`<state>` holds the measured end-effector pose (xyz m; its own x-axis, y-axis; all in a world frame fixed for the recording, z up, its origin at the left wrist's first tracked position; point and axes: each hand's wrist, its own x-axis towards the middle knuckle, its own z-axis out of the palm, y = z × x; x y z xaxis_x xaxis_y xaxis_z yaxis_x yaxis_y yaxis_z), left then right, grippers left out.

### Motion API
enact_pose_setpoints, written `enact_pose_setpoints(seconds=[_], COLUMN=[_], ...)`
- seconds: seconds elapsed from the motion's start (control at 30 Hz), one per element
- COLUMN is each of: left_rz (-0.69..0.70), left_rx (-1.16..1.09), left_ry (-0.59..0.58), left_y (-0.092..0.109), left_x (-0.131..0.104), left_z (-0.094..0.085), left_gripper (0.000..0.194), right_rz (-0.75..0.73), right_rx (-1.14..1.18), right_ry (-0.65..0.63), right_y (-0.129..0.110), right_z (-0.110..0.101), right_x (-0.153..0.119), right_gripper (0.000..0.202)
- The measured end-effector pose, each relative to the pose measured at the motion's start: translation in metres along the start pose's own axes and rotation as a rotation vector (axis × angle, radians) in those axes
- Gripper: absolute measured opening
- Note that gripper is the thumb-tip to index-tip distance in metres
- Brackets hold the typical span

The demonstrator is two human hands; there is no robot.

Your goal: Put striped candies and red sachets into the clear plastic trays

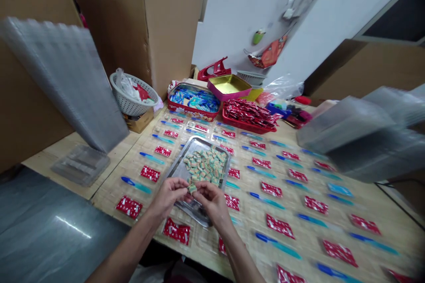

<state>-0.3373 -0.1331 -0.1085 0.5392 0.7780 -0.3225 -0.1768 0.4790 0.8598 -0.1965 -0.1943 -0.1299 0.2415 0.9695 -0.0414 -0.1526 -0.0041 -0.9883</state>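
Note:
My left hand [172, 192] and my right hand [212, 199] meet over the near part of a metal tray [179, 168]. The fingertips of both pinch one small green-and-tan striped piece [192, 189]; its exact kind is not clear. Beyond my fingers, a heap of similar striped pieces [206, 163] lies in the tray. The tray rests on clear plastic packs spread over the table. Around it lie red patterned packets [150, 173] and slim blue-and-teal tools [265, 200], set in rows in the clear packs.
At the back stand a tin of blue wrapped items [194, 98], a red tray of red packets [249, 115] and a pink-and-gold tin [229, 86]. A white basket [133, 97] is behind left. Stacked clear plastic packs rise at left [66, 79] and right [361, 132].

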Motion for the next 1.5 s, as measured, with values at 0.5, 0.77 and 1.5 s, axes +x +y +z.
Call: enact_pose_setpoints(seconds=[0.5,0.77,1.5], left_rz=[0.088,0.074,0.079], left_rx=[0.208,0.174,0.089], left_ry=[0.119,0.100,0.105], left_y=[0.001,0.000,0.004], left_x=[0.003,0.000,-0.008], left_z=[0.002,0.003,0.007], left_gripper=[0.020,0.022,0.018], right_rz=[-0.110,-0.143,-0.180], right_rx=[-0.303,-0.410,-0.411], right_ry=[-0.109,-0.106,0.059], right_y=[-0.022,-0.023,-0.029], right_z=[-0.007,-0.002,-0.006], right_x=[-0.003,0.002,0.000], right_gripper=[0.009,0.011,0.011])
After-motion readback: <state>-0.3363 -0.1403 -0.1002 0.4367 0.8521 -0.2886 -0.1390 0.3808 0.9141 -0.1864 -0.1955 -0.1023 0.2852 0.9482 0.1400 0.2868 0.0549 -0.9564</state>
